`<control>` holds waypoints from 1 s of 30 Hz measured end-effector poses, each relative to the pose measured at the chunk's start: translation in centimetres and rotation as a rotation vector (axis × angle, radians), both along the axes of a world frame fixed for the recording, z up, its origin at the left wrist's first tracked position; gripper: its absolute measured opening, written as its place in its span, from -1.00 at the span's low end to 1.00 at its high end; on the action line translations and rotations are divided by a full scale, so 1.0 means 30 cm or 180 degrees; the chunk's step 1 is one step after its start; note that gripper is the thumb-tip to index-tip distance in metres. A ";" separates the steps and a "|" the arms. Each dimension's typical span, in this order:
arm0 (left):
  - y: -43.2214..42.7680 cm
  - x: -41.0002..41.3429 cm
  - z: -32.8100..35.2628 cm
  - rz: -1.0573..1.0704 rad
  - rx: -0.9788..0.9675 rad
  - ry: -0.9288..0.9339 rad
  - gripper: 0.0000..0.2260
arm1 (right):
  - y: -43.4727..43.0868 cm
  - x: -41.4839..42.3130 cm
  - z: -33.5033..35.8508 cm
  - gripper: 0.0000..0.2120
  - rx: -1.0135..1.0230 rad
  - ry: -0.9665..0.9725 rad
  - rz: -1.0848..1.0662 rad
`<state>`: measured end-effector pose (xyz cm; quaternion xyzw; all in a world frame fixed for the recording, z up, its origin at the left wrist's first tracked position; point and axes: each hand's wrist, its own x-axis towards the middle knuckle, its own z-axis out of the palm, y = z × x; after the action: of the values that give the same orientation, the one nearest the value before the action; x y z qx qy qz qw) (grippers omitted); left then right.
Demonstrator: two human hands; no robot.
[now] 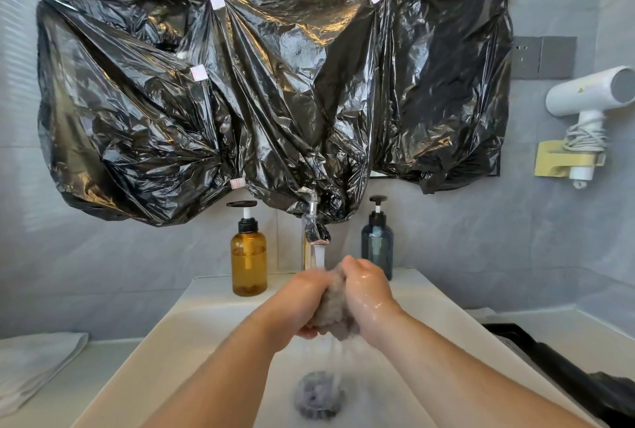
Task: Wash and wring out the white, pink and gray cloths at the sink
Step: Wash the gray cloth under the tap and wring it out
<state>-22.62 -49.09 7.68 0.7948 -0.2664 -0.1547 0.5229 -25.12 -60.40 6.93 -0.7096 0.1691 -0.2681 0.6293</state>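
The wet cloth (332, 310) is bunched up right under the tap (314, 225), and water runs over it. The left hand (302, 304) and the right hand (369, 297) squeeze it from both sides, fingers curled tight round it. Below the tap, a gray lump (318, 395) lies in the sink (192, 331); I cannot tell what it is. A brown bottle (249, 255) stands left of the tap, and a dark blue bottle (377, 245) stands right of it. A white cloth (34, 365) lies far left on the desk (75, 390).

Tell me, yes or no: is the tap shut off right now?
No: water runs from the tap onto the cloth gripped by the left hand and right hand.
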 end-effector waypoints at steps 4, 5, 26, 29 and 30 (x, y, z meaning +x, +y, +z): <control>0.021 0.036 0.008 0.0189 -0.0522 0.0437 -0.75 | -0.032 0.010 0.021 -0.86 0.0901 -0.0293 0.0166; 0.023 0.043 0.009 0.0374 -0.0822 0.0456 -0.82 | -0.039 0.016 0.021 -0.81 0.1156 -0.0266 0.0228; -0.034 0.054 -0.022 0.0836 0.0152 -0.0749 -0.79 | 0.055 0.001 -0.025 -0.63 -0.0225 0.0354 0.0183; -0.025 0.019 -0.027 0.0512 -0.0329 -0.0512 -0.85 | 0.029 0.010 -0.028 -0.69 0.0179 0.0520 0.0092; -0.020 0.019 -0.027 0.0392 -0.0649 -0.0109 -0.82 | 0.019 0.013 -0.024 -0.70 0.0296 0.0486 0.0070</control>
<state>-22.06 -49.68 6.88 0.7549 -0.2403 -0.0807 0.6049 -24.74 -59.83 6.21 -0.6998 0.2210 -0.1982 0.6498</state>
